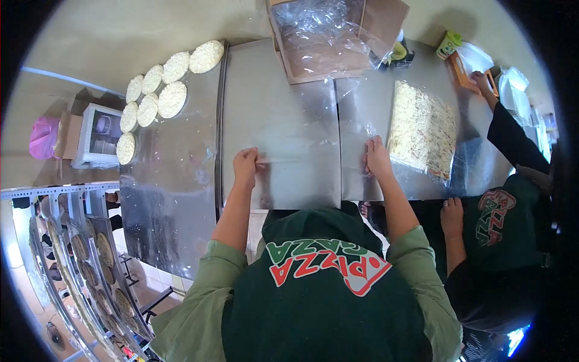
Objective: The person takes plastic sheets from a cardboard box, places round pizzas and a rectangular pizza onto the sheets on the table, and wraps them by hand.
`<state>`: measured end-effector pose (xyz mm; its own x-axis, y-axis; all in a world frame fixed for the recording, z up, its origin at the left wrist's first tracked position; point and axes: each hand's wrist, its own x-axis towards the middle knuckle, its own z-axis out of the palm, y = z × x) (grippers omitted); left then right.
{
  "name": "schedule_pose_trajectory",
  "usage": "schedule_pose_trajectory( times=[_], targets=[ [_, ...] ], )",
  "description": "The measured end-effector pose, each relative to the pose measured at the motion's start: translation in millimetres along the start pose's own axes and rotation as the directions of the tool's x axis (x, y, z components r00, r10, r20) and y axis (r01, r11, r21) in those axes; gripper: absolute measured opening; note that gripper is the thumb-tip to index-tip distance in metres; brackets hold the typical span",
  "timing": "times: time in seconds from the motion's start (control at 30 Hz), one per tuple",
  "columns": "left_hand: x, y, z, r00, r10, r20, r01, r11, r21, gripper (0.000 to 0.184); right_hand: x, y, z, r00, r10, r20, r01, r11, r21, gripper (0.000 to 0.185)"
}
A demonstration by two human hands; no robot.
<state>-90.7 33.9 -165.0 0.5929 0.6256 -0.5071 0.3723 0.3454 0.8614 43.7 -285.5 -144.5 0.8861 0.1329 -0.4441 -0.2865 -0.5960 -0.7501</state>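
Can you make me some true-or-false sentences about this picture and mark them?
1. Round, pale-topped pizzas lie left of the person's left hand. True.
2. The open brown cardboard box is full of pizzas. False: crumpled clear plastic is in it.
3. The person's right hand is inside that box. False: it's over the grey metal table, seemingly pinching thin clear film.
4. Another person's hand is at the small orange box. True.

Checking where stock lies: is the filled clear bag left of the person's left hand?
No, the filled clear bag lies to the right of the right hand.
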Motion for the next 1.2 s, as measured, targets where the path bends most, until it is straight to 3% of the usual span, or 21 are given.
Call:
schedule_pose_trajectory(
  times=[0.07, 0.13, 0.17, 0.2, 0.27, 0.3, 0.4, 0.47, 0.53, 0.6, 0.7, 0.77, 0.9, 0.97, 1.0, 1.03, 1.07, 1.13, 1.17, 1.2],
  targets=[
    [-16, 10, -2, 1.0, 0.022, 0.021, -0.023, 0.999, 0.048, 0.02, -1, 2, -11, 0.999, -0.044, -0.006, 0.044, 0.999, -0.018, 0.019],
    [-32, 25, -12, 0.993, -0.054, 0.101, 0.033, 0.981, 0.193, 0.023, 13, 25, -8, 0.976, -0.201, -0.08, 0.177, 0.955, -0.239, 0.019],
    [-35, 23, -11, 0.996, -0.086, 0.026, 0.066, 0.897, 0.437, 0.025, 20, 36, -4, 0.952, -0.288, -0.101, 0.237, 0.907, -0.347, 0.019],
    [-28, 3, -19, 0.992, 0.125, -0.005, -0.097, 0.792, 0.603, 0.026, 23, 39, 0, 0.946, -0.31, -0.091, 0.258, 0.895, -0.365, 0.02],
    [-7, -50, -41, 0.855, 0.515, 0.062, -0.308, 0.407, 0.86, 0.029, 23, 41, 6, 0.933, -0.352, -0.076, 0.295, 0.868, -0.399, 0.022],
    [-26, -25, -27, 0.955, 0.278, -0.101, -0.059, 0.515, 0.855, 0.032, 20, 37, 6, 0.932, -0.353, -0.088, 0.289, 0.865, -0.411, 0.024],
    [-56, 5, -1, 0.763, 0.641, 0.084, -0.241, 0.161, 0.957, 0.04, 8, 24, 3, 0.929, -0.349, -0.122, 0.264, 0.858, -0.44, 0.034],
    [-40, -4, 9, 0.668, 0.634, 0.39, -0.548, 0.065, 0.834, 0.047, 7, 22, 4, 0.926, -0.351, -0.137, 0.26, 0.858, -0.444, 0.043],
    [-34, -13, 36, 0.51, 0.542, 0.667, -0.806, 0.031, 0.591, 0.045, 8, 21, 6, 0.933, -0.338, -0.122, 0.246, 0.847, -0.471, 0.048],
    [-35, -23, 63, 0.524, 0.433, 0.733, -0.828, 0.055, 0.558, 0.063, 8, 22, 3, 0.941, -0.318, -0.112, 0.219, 0.829, -0.515, 0.051],
    [-45, -22, 66, 0.672, 0.289, 0.682, -0.693, -0.08, 0.717, 0.088, 6, 18, -6, 0.959, -0.257, -0.116, 0.141, 0.793, -0.592, 0.05],
    [-43, -10, 62, 0.704, 0.183, 0.687, -0.686, -0.076, 0.723, 0.099, -4, 7, -12, 0.973, -0.182, -0.141, 0.055, 0.78, -0.624, 0.048],
    [-43, 12, 46, 0.702, 0.146, 0.697, -0.706, 0.013, 0.708, 0.102, -19, 13, 7, 0.825, -0.544, -0.151, 0.171, 0.496, -0.851, 0.042],
    [-29, 22, 31, 0.726, 0.336, 0.6, -0.657, 0.08, 0.75, 0.095, -37, -5, 23, 0.763, -0.641, -0.087, 0.19, 0.351, -0.917, 0.04],
    [-19, 29, 17, 0.731, 0.428, 0.532, -0.627, 0.114, 0.771, 0.092, -39, -4, 31, 0.826, -0.562, -0.03, 0.269, 0.442, -0.856, 0.041],
    [4, 32, -2, 0.71, 0.595, 0.376, -0.599, 0.23, 0.767, 0.083, -41, -1, 37, 0.874, -0.483, 0.047, 0.335, 0.53, -0.779, 0.043],
    [34, 34, -26, 0.662, 0.725, 0.192, -0.586, 0.34, 0.736, 0.075, -47, 1, 41, 0.873, -0.481, 0.085, 0.366, 0.529, -0.766, 0.046],
    [85, 55, -90, 0.802, 0.535, -0.266, -0.409, 0.816, 0.409, 0.059, -55, 3, 45, 0.873, -0.47, 0.128, 0.386, 0.508, -0.77, 0.051],
    [104, 72, -121, 0.844, 0.382, -0.377, -0.394, 0.918, 0.048, 0.06, -55, 3, 44, 0.877, -0.463, 0.131, 0.376, 0.489, -0.787, 0.052],
    [121, 86, -149, 0.889, 0.203, -0.412, -0.351, 0.878, -0.325, 0.062, -55, 3, 44, 0.883, -0.452, 0.13, 0.359, 0.47, -0.806, 0.054]
  ],
)
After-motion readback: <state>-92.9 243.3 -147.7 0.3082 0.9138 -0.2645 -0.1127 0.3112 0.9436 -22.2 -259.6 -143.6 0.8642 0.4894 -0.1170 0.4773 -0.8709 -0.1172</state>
